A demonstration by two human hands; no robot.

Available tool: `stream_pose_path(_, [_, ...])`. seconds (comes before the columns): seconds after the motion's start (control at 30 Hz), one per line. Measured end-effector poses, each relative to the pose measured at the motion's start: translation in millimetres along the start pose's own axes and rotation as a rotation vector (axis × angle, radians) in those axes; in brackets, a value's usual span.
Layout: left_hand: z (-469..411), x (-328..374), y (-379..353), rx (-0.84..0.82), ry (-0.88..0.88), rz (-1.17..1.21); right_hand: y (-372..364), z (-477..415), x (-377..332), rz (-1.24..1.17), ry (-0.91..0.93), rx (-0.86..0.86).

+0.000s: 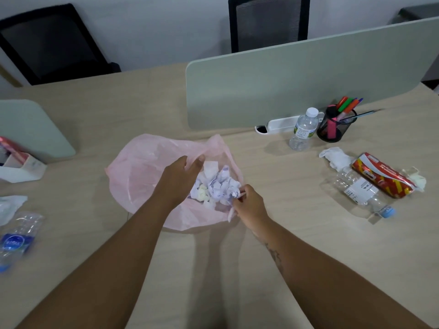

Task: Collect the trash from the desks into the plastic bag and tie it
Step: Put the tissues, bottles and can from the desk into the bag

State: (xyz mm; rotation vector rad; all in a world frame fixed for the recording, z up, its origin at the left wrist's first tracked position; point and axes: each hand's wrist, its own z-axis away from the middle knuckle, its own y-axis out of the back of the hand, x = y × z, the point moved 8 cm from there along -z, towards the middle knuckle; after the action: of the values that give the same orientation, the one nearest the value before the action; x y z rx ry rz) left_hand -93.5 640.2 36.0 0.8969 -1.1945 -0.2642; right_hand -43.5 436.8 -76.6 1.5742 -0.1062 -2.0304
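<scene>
A pink plastic bag (140, 172) lies spread on the desk with crumpled paper (221, 186) in its mouth. My left hand (180, 179) hovers over the bag's opening, fingers apart, holding nothing. My right hand (249, 203) pinches the bag's near right edge beside the paper. To the right lie a crushed clear bottle (358, 188), a red snack wrapper (384, 178) and a white tissue (337, 157). At the far left lie a crushed bottle with a blue label (16, 238) and a white wad (9, 207).
An upright water bottle (304, 129) and a black mesh pen cup (337, 124) stand by the grey-green divider (297, 74). A white box (21, 167) sits at the left by another divider. Two black chairs (268, 22) stand behind the desk.
</scene>
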Motion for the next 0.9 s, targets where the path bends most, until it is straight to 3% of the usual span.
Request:
stream_pose_path(0.23, [-1, 0, 4, -0.011, -0.024, 0.015, -31, -10, -62, -0.028, 0.167, -0.164])
stream_pose_path(0.4, [0, 3, 10, -0.015, -0.040, 0.037, -45, -2, -62, 0.272, 0.263, -0.332])
stream_pose_path(0.63, [-9, 10, -11, -0.036, -0.057, 0.100, 57, -17, -9, 0.720, 0.195, 0.088])
stream_pose_path(0.8, [-19, 38, -45, -0.094, -0.091, 0.130, 162, -15, 48, 0.981, 0.004, 0.334])
stream_pose_path(0.9, [-23, 51, -61, -0.128, -0.108, 0.124, 218, -4, 77, 1.012, -0.134, 0.496])
